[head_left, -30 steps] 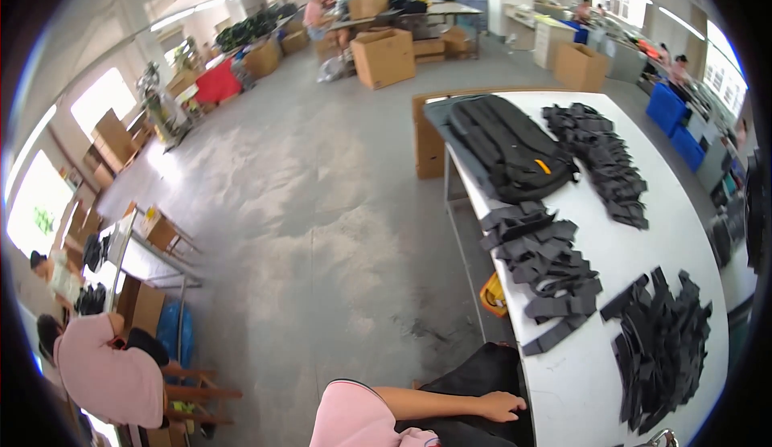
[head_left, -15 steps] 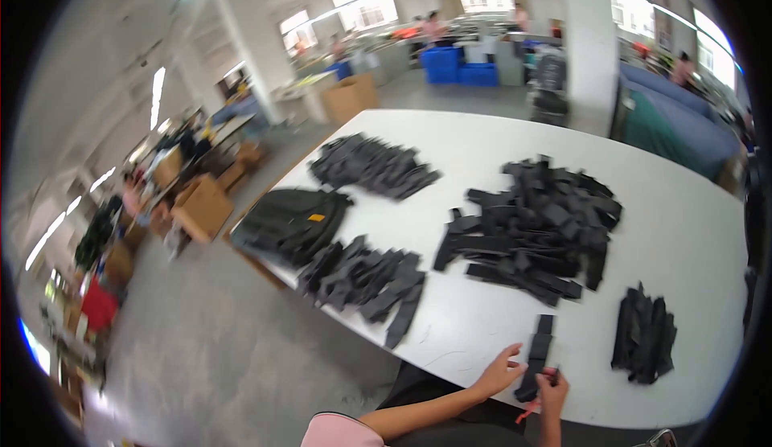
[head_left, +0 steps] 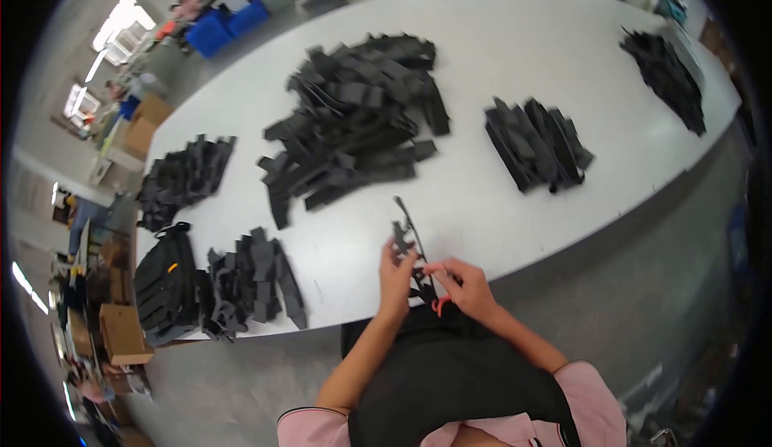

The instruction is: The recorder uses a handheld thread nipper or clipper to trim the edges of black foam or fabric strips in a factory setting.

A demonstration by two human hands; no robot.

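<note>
At the near edge of the white table [head_left: 482,234], my left hand [head_left: 395,280] is closed on a dark grey strap [head_left: 402,236], whose narrow end points away from me. My right hand [head_left: 466,288] has its fingers pinched together against the strap's right side. Whatever lies between those fingertips is too small to make out. Just below them hangs a small red piece [head_left: 440,305], its kind unclear. Beyond my hands, a large heap of dark straps [head_left: 354,109] lies loosely tangled. A neater bundle of straps [head_left: 537,145] rests to its right.
On the left stand a black backpack [head_left: 166,286], a near strap pile [head_left: 256,278] and a farther strap pile [head_left: 189,175]. Another dark bundle [head_left: 667,81] lies at the far right. Cardboard boxes [head_left: 125,334] stand on the floor at left, with blue bins [head_left: 227,27] farther back.
The view has swung to the right and downward. The strap, flat on the table before, is now gripped in my left hand, which was open beside it. My right hand has moved in against it.
</note>
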